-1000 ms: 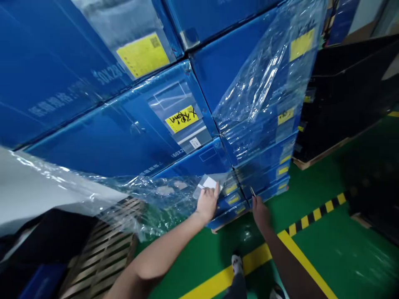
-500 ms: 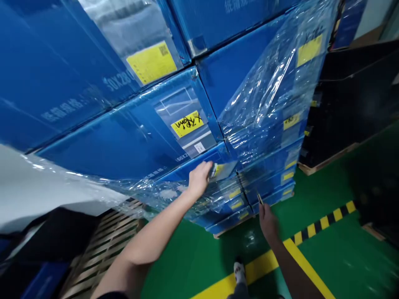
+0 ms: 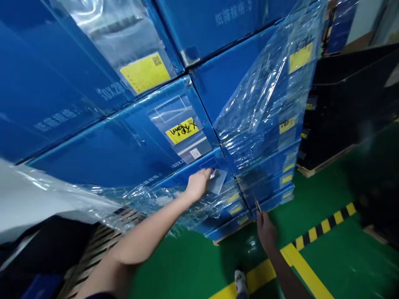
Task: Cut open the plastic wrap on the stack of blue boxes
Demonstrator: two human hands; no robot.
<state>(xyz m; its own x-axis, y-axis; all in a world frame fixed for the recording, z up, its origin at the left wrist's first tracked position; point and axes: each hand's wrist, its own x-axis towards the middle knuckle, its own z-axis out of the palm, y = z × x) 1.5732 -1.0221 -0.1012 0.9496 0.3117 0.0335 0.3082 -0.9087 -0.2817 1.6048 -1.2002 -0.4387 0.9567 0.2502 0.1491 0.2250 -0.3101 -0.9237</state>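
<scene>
My left hand point(image 3: 198, 185) is closed in a pinch on the top edge of a small clear plastic pouch point(image 3: 218, 182), held against the front of a blue carton point(image 3: 179, 176) in a wrapped stack. Lower and to the right, my right hand point(image 3: 266, 231) is closed round a slim, blade-like cutter point(image 3: 258, 206), its tip pointing up near the lower boxes. Above my left hand, another blue carton point(image 3: 124, 145) carries a clear pocket with a handwritten yellow label point(image 3: 182, 130). Loose stretch film point(image 3: 252, 99) drapes over the right-hand column and also hangs below my left forearm.
A wooden pallet point(image 3: 102, 245) and dark goods point(image 3: 43, 245) stand at lower left. Dark boxes point(image 3: 343, 112) sit on a pallet at right. Yellow tape point(image 3: 260, 274) and black-yellow striped tape point(image 3: 326, 226) mark the green floor point(image 3: 174, 265).
The pouch in my left hand has turned and hangs lower, with the yellow on it out of sight. My right hand has shifted slightly down and left in view. The camera view has moved a little.
</scene>
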